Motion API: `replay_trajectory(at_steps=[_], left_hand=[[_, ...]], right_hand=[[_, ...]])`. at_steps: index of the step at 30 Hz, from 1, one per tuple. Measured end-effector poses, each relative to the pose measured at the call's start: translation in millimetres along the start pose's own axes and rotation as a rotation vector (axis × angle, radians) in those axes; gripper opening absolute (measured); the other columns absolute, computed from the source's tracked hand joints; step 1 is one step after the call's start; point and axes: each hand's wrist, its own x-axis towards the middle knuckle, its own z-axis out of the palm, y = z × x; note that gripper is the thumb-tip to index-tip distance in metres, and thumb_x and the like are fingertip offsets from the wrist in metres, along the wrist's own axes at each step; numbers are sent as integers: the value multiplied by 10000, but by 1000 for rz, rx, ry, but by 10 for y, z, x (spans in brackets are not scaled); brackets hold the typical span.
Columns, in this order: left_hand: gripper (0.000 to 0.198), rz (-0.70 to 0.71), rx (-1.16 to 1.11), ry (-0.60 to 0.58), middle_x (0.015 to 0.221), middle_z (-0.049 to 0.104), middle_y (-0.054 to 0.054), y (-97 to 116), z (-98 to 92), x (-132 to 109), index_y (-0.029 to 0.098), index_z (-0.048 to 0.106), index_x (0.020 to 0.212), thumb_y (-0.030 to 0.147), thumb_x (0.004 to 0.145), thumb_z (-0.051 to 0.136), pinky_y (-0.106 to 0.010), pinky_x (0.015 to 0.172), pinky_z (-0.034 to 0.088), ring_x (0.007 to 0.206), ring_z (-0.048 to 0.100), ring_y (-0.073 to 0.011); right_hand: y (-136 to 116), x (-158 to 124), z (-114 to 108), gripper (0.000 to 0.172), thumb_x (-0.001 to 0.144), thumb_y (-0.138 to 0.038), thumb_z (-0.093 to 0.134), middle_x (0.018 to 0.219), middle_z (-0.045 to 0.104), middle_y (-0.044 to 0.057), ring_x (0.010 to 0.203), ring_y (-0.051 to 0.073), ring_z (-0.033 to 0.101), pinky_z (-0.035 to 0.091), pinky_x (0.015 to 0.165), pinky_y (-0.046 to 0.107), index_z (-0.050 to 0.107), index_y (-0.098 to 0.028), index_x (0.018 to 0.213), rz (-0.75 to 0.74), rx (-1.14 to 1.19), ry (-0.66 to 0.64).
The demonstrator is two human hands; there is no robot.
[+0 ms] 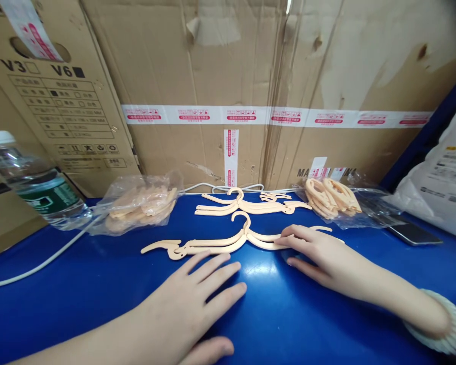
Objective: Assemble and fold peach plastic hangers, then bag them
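Note:
A cream-coloured folding clothes hanger point(216, 247) lies flat on the blue table, its hook pointing away from me. My left hand point(190, 294) is open with its fingers spread, just in front of the hanger's left arm. Over the right arm of the same hanger reaches my right hand point(315, 253); its fingertips touch or hover at the arm, and the thumb is apart from them. This hand covers part of that arm. Behind lies a second cream hanger point(264, 207), whose left side ends without the curved end piece seen on its right.
A clear bag of cream parts point(142, 208) lies left, near a water bottle point(47, 187) and white cable point(41, 266). Small parts point(275, 196), bagged curved pieces point(330, 197), a phone point(414, 230) and white package point(437, 172) are right. Cardboard boxes point(197, 71) stand behind.

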Motion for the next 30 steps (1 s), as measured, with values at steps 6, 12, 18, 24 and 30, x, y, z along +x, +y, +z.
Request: replay_trajectory(at_steps=[6, 12, 18, 24, 30], left_hand=[[502, 105, -200, 49, 1377, 605, -129, 53, 198, 215, 217, 553, 1337, 445, 892, 605, -550, 1115, 366, 1264, 538, -357], [457, 133, -215, 145, 1328, 612, -144, 3, 458, 267, 216, 548, 1286, 434, 884, 561, -504, 1023, 462, 1193, 553, -359], [477, 121, -299, 138, 1321, 594, -123, 16, 420, 247, 230, 518, 1296, 317, 830, 573, -489, 1001, 476, 1188, 529, -339], [478, 93, -327, 83, 1344, 571, -132, 64, 295, 242, 214, 515, 1315, 296, 850, 589, -508, 1021, 454, 1215, 511, -341], [455, 100, -329, 87, 1329, 579, -132, 80, 238, 236, 211, 517, 1305, 273, 860, 592, -485, 1024, 452, 1192, 523, -325]], right_hand=[[70, 79, -21, 259, 972, -199, 463, 1135, 633, 117, 986, 230, 642, 544, 835, 383, 615, -199, 1182, -4, 46, 120], [380, 356, -169, 211, 941, -185, 501, 990, 704, 101, 875, 217, 669, 529, 766, 331, 670, -157, 1065, 104, -103, 172], [761, 920, -299, 242, 944, -156, 494, 975, 749, 104, 882, 216, 698, 507, 783, 297, 698, -139, 1072, 219, -202, 119], [918, 1344, -193, 224, 969, -316, 593, 1041, 702, 71, 902, 190, 679, 554, 820, 375, 656, -146, 1101, 268, -284, -52], [943, 1460, -67, 254, 973, -337, 593, 1139, 656, 80, 984, 209, 653, 555, 857, 418, 631, -155, 1147, 284, -386, -101]])
